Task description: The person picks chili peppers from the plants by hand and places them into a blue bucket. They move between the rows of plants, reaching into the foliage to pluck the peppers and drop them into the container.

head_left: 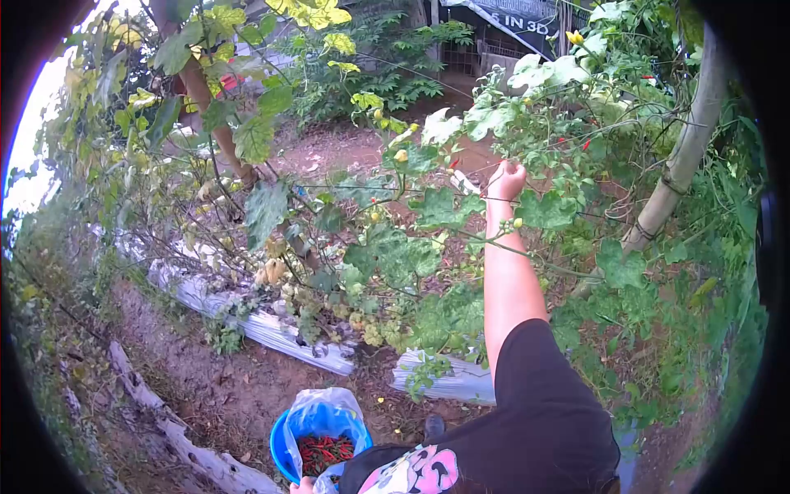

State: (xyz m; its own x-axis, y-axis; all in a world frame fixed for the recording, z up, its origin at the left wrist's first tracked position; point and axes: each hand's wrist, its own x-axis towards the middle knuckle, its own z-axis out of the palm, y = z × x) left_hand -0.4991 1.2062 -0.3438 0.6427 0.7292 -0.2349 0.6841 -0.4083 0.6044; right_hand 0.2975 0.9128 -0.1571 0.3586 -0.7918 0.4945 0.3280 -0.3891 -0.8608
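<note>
My right hand (506, 180) reaches far forward among the leaves, fingers curled closed beside a chili plant (536, 156). What the fingers pinch, if anything, is hidden. A few red chilies (587, 145) hang to the right of that hand. At the bottom edge, a small part of my left hand (303, 487) shows at the near rim of a blue bucket (281, 451), closed on it. A clear plastic bag (329, 400) lines the bucket. Inside lie many picked red chilies (327, 449), some darker.
Leafy vines (391, 255) with yellow flowers cross in front of me. A wooden post (687, 152) leans at right, and a brown trunk (206, 103) stands at left. Silvery plastic mulch (288, 336) covers the bed. A log (193, 457) lies on the soil at lower left.
</note>
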